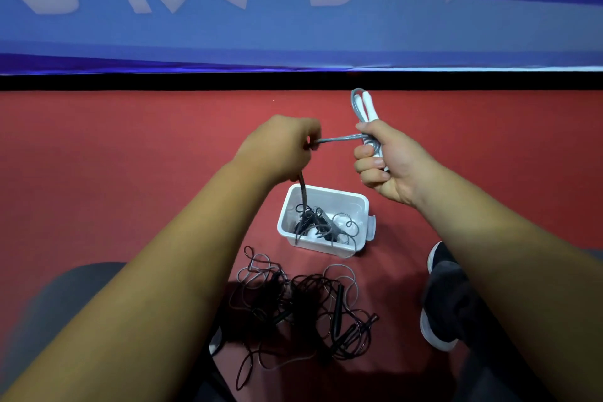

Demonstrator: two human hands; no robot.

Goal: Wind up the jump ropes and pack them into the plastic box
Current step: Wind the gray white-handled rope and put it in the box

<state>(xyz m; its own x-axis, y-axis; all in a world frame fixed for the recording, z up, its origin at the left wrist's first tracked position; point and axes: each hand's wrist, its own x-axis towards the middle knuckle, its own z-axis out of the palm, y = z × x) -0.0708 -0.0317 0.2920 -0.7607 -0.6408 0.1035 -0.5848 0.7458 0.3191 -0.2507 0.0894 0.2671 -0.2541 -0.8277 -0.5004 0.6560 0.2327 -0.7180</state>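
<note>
Closest in, a tangle of black and grey jump ropes lies on the red floor, with a dark shoe to its right. Just beyond sits the white plastic box, holding dark coiled rope and white pieces. Above it, the left hand pinches a grey rope, whose tail drops into the box. The right hand is clenched around that rope's white handles and folded loops, held upright. Farthest back hangs a blue banner with large white characters, cropped and too blurred to read.
</note>
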